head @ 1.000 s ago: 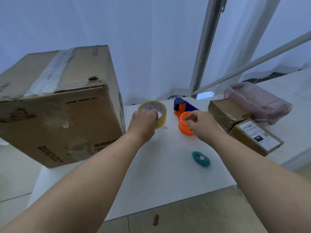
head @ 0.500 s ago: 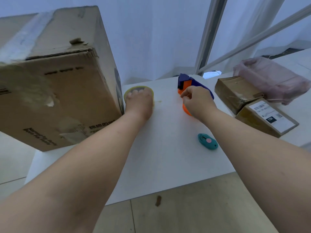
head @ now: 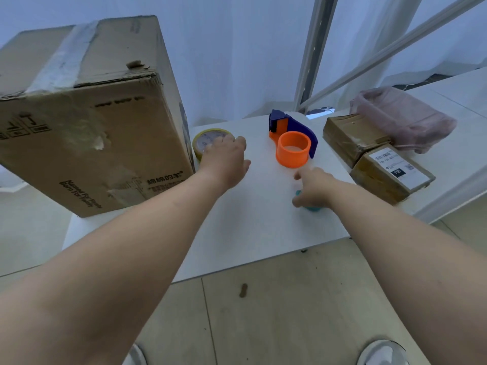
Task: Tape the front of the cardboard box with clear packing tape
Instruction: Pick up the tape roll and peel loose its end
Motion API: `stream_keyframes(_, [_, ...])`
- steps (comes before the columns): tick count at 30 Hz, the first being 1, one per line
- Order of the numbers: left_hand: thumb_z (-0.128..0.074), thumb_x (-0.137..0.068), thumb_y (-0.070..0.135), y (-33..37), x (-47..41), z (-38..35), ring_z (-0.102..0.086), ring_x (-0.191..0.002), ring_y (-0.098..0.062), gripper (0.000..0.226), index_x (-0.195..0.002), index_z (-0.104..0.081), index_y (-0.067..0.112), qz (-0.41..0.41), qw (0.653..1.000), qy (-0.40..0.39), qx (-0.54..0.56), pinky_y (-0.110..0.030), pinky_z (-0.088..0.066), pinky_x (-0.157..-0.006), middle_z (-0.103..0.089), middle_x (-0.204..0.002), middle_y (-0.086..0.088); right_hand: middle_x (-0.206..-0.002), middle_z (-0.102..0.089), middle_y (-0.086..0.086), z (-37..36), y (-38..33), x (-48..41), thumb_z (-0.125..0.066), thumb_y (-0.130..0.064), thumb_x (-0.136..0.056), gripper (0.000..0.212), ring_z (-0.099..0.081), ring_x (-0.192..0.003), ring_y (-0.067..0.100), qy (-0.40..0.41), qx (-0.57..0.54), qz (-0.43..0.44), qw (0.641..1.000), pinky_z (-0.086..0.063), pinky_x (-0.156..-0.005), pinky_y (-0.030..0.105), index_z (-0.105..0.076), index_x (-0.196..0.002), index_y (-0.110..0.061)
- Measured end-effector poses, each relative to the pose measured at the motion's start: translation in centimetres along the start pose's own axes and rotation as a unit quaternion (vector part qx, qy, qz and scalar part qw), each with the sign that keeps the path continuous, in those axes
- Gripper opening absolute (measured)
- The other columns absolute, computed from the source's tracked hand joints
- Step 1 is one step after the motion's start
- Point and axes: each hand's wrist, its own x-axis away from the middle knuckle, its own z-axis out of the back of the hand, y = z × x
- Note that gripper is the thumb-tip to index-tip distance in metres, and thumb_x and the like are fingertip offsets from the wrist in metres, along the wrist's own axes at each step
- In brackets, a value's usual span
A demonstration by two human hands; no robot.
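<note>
A large worn cardboard box (head: 92, 133) stands on the left end of the white table (head: 250, 233), with old tape along its top. A yellowish roll of clear packing tape (head: 207, 140) lies flat just right of the box. My left hand (head: 224, 159) rests beside it, fingertips touching the roll's near edge and thumb spread. An orange and blue tape dispenser (head: 292, 146) sits empty at the table's middle, untouched. My right hand (head: 315, 188) hovers in front of it with the index finger out, covering most of a teal box cutter (head: 313, 208).
Two small brown parcels (head: 353, 138) (head: 390, 177) lie at the right, one with a white label. Behind them is a pink plastic bag (head: 400, 119). A white metal frame and a curtain stand behind the table. Tiled floor and my shoes show below.
The tape roll went from upright in my left hand to flat on the table. My right hand let go of the dispenser and drew back over the teal cutter.
</note>
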Motion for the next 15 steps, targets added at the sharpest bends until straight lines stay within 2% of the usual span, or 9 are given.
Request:
stream_keyframes(2, [-0.047,-0.094,0.033,-0.1,0.9,-0.1,-0.044,-0.118,-0.032,0.038,-0.125,-0.047,0.01,-0.009,1.0,-0.003,-0.003,-0.042,-0.036,-0.097,-0.05,-0.126,-0.012,-0.127,-0.04,0.013,-1.6,0.7,0.6,-0.056,-0.017,-0.085,0.049,-0.043,-0.115,0.033,0.04,0.038,0.01,0.998,-0.044,-0.096,0.043,-0.041,-0.131,-0.017])
stream_keyframes(4, [-0.047,-0.094,0.033,-0.5,1.6,-0.2,-0.045,-0.116,-0.032,0.037,-0.124,-0.048,0.011,-0.012,1.0,-0.004,-0.001,-0.04,-0.035,-0.096,-0.051,-0.125,-0.012,-0.124,-0.043,0.014,-2.8,0.9,0.8,-0.051,-0.013,-0.088,0.043,-0.045,-0.113,0.033,0.099,0.039,0.033,0.994,-0.045,-0.096,0.042,-0.045,-0.13,-0.015])
stream_keyframes(7, [-0.047,-0.094,0.031,-1.2,1.8,-0.2,-0.046,-0.114,-0.03,0.035,-0.122,-0.049,0.011,-0.008,1.0,0.003,0.015,-0.037,-0.035,-0.093,-0.052,-0.123,-0.01,-0.12,-0.053,0.015,-2.6,-0.2,0.5,-0.059,-0.016,-0.086,0.041,-0.054,-0.108,0.032,0.178,-0.059,0.069,0.98,-0.049,-0.092,0.041,-0.05,-0.125,-0.009])
stream_keyframes(10, [-0.047,-0.095,0.031,-1.9,1.2,-0.1,-0.046,-0.115,-0.029,0.035,-0.122,-0.049,0.011,-0.002,1.0,0.007,0.02,-0.038,-0.037,-0.092,-0.052,-0.123,-0.009,-0.115,-0.06,0.014,-1.1,-2.5,-0.5,-0.065,-0.018,-0.084,0.036,-0.06,-0.099,0.029,0.26,-0.158,0.104,0.947,-0.052,-0.084,0.038,-0.052,-0.116,-0.007])
stream_keyframes(12, [-0.047,-0.095,0.032,-2.3,0.5,-0.1,-0.046,-0.116,-0.029,0.034,-0.122,-0.049,0.011,0.002,1.0,0.013,0.019,-0.038,-0.037,-0.092,-0.052,-0.123,-0.009,-0.113,-0.062,0.012,-0.4,-4.1,-1.7,-0.066,-0.021,-0.084,0.035,-0.06,-0.098,0.027,0.28,-0.176,0.114,0.937,-0.053,-0.082,0.038,-0.053,-0.114,-0.008])
stream_keyframes(15, [-0.048,-0.094,0.031,-2.9,-0.7,-0.4,-0.045,-0.118,-0.027,0.034,-0.122,-0.05,0.012,0.005,0.999,0.025,0.024,-0.038,-0.037,-0.094,-0.052,-0.125,-0.007,-0.111,-0.064,0.008,-0.2,-5.7,-4.2,-0.064,-0.026,-0.085,0.034,-0.06,-0.097,0.025,0.294,-0.132,0.11,0.94,-0.052,-0.077,0.036,-0.055,-0.113,-0.011])
